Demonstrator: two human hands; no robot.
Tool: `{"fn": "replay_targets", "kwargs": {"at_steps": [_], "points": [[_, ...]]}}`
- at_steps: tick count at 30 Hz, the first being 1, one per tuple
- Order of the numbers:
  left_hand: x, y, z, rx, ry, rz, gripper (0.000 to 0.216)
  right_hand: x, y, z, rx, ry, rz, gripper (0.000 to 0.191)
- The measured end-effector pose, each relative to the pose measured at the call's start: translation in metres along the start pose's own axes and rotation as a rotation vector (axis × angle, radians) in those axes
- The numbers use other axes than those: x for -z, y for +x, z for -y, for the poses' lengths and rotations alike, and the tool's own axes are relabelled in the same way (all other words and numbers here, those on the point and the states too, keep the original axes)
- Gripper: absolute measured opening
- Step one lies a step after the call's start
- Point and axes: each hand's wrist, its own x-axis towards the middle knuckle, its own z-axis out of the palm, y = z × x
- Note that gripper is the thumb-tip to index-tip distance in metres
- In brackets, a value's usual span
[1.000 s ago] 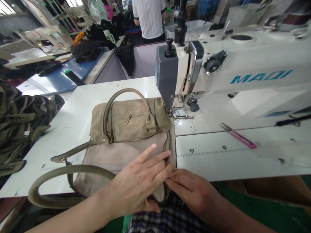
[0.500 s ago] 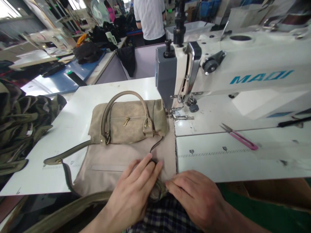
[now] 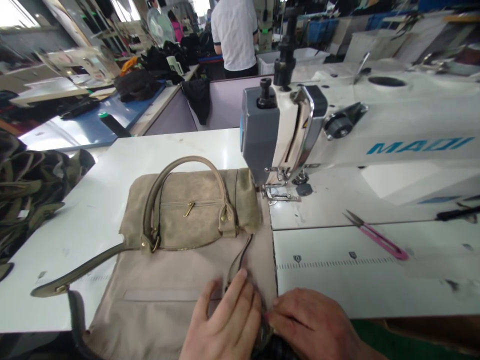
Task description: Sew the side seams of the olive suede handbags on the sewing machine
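Observation:
An olive-tan handbag (image 3: 195,217) lies on the sewing table with its pinkish-beige lining (image 3: 165,280) spread toward me. Its arched handle and small gold zip pull face up. My left hand (image 3: 228,320) rests on the lining, fingers stretched out and thumb apart, beside a thin dark-edged strap (image 3: 238,260). Close to its right, my right hand (image 3: 315,322) is closed, thumb and fingers pinching the lining's right edge. The pinched spot is partly hidden by the fingers. The sewing machine's presser foot (image 3: 279,194) stands at the bag's upper right edge.
Pink-handled thread snips (image 3: 378,240) lie on the table right of the bag, near a printed ruler scale. The machine arm (image 3: 405,120) spans the right side. Camouflage-like fabric pieces (image 3: 33,190) are heaped at left. A person in a white shirt (image 3: 236,37) stands behind.
The view has shifted, so bag, machine and hands sit lower in the picture. My left hand stays flat on the lining beside the strap; my right hand keeps its pinch at the edge.

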Motion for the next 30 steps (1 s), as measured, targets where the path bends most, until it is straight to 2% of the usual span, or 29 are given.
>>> {"fn": "replay_targets", "kwargs": {"at_steps": [4,9,13,17,22,26,30], "points": [[0.000,0.009,-0.002,-0.011,0.056,0.009,0.036,0.006,0.008,-0.008,-0.030,0.077,0.059,0.041],[0.011,0.031,0.003,-0.059,0.116,0.068,0.036,0.012,0.015,-0.025,-0.073,0.121,0.068,0.035],[0.014,0.053,0.013,-0.095,0.123,0.086,0.036,0.014,0.025,-0.039,-0.066,0.070,0.071,0.035],[0.010,0.067,0.023,-0.166,0.174,0.064,0.034,0.012,0.036,-0.046,0.001,-0.055,0.063,0.037],[0.003,0.060,0.026,-0.161,0.260,0.054,0.040,0.012,0.036,-0.053,0.104,-0.131,0.021,0.030],[-0.005,0.043,0.026,-0.130,0.247,0.094,0.057,0.015,0.032,-0.059,0.142,-0.158,0.071,0.031],[-0.013,0.039,0.033,-0.170,0.283,0.080,0.045,0.016,0.034,-0.063,0.127,-0.134,0.081,0.033]]}}
